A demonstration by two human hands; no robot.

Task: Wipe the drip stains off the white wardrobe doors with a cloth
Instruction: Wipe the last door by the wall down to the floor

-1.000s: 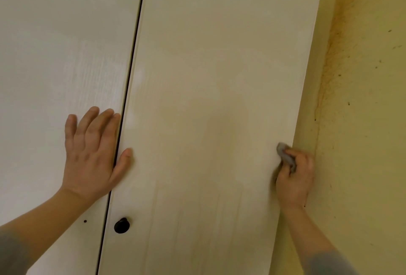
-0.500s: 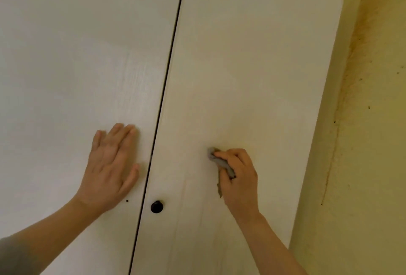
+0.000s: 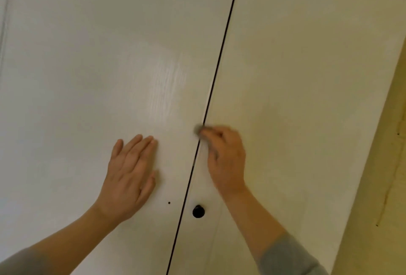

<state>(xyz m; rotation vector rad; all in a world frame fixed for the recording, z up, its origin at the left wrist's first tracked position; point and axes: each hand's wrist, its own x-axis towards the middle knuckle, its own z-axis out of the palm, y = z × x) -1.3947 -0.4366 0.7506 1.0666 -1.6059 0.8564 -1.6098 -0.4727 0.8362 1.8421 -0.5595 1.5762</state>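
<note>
Wiping at door seam (image 3: 220, 55).
Right hand (image 3: 226, 156) is gripping cloth (image 3: 198, 129) on seam; left hand (image 3: 131, 173), fingers straight, is pressing left door (image 3: 87, 77).

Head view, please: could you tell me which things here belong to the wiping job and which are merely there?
In the job: grey cloth; right hand gripping it at the gap between the doors; left hand flat on the left door; right door.
Merely there: black knob; small dark spot; yellow wall.
</note>
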